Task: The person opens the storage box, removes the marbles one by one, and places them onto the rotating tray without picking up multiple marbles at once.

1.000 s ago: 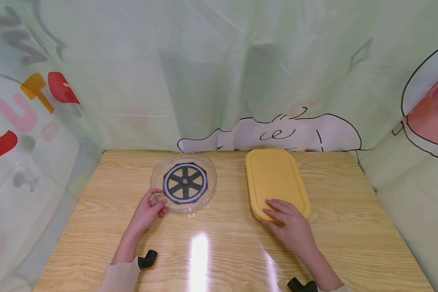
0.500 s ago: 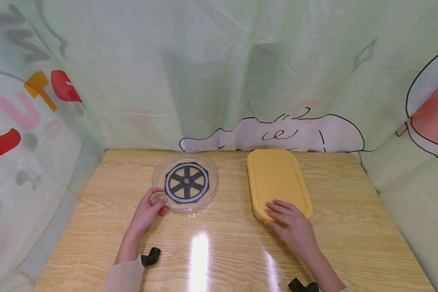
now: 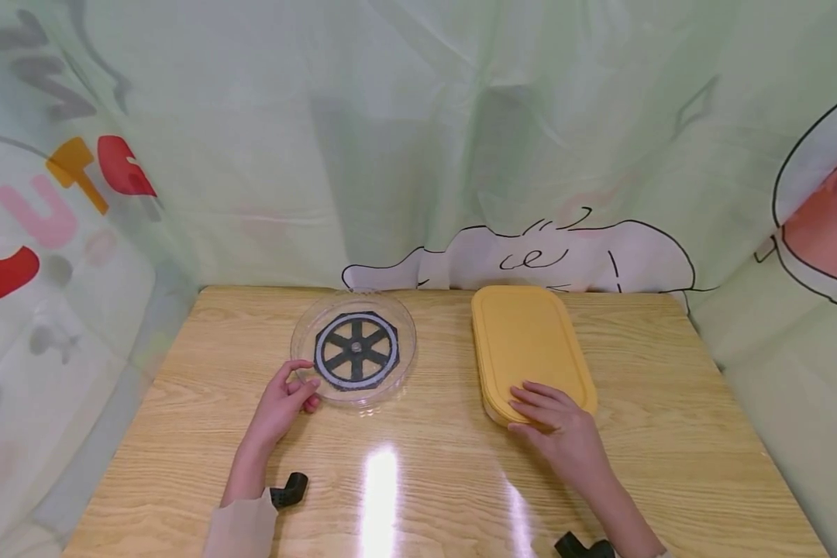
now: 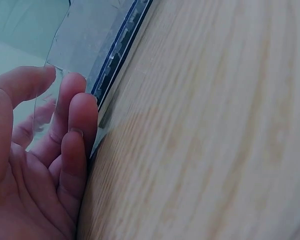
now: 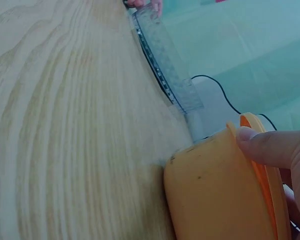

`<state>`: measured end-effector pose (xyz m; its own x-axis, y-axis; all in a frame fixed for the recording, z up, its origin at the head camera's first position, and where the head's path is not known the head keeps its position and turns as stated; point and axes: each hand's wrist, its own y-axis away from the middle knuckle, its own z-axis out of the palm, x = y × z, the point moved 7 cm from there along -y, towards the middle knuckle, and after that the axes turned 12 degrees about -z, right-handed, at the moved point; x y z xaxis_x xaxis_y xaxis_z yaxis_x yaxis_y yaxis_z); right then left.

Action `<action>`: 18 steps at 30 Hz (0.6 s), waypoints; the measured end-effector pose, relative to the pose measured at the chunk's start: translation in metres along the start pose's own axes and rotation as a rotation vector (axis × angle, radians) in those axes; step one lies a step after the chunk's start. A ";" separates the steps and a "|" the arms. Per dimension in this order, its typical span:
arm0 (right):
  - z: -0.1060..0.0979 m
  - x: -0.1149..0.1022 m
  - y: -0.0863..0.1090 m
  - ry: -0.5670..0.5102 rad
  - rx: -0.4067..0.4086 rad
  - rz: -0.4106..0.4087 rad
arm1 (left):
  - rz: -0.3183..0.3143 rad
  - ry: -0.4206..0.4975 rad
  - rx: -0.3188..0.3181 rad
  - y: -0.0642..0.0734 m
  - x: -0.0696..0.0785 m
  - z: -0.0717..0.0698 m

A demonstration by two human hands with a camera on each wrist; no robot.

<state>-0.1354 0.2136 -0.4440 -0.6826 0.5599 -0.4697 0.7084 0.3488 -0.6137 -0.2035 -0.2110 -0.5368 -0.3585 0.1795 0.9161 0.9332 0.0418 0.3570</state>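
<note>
A round clear plastic tray (image 3: 406, 364) stands at the left of the table, with a black spoked wheel pattern in its base. My left hand (image 3: 287, 397) pinches its near-left rim; in the left wrist view, the thumb and fingers lie on either side of the clear wall (image 4: 85, 40). To the right, a yellow-orange rectangular food container (image 5: 215, 185) rests on the table. My right hand (image 3: 565, 434) grips the near end of its lid (image 3: 526, 333). In the right wrist view, the thumb is under the lid's rim, and a gap shows between lid and container.
The wooden table (image 3: 432, 480) ends at the back against a pale green printed curtain (image 3: 404, 155). Bare tabletop lies between the tray and the container. Black camera mounts (image 3: 289, 490) show at both wrists.
The near end of the lid has risen slightly from the container under my right hand. My left hand and the tray have stayed in place.
</note>
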 end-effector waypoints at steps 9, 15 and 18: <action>-0.007 -0.002 -0.001 0.018 0.024 -0.030 | 0.005 0.028 -0.012 0.006 0.006 0.003; -0.013 -0.009 -0.003 -0.018 0.116 -0.080 | -0.013 0.044 -0.023 0.011 0.014 0.004; -0.017 -0.013 -0.005 -0.026 0.195 -0.141 | -0.017 0.049 -0.012 0.002 0.002 0.002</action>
<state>-0.1271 0.2174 -0.4244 -0.7782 0.4960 -0.3853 0.5596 0.2690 -0.7839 -0.2027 -0.2086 -0.5346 -0.3752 0.1303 0.9178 0.9268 0.0327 0.3742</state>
